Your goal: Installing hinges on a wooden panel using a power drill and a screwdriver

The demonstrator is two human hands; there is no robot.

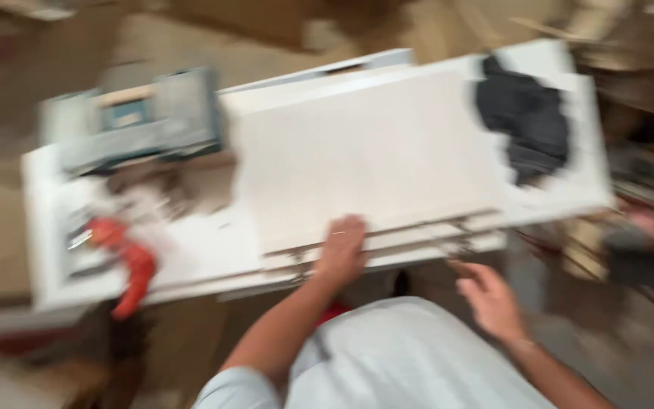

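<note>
My left hand pressed flat with fingers spread on the near edge of a white panel lying atop stacked boards on the white worktable, my right hand open in air just off the table edge, dark cloth at the far right, orange tool at the left, everything blurred

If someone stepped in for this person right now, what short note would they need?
The picture is blurred, so details are rough.
Left hand: resting flat on the near edge of the white panel, which lies on top of a stack of boards on the white worktable.
Right hand: open, in the air just off the table's near edge, holding nothing.
Also on the table: a dark cloth, a red tool, a grey-blue case.
Whether anything is done or left cannot be told.
</note>
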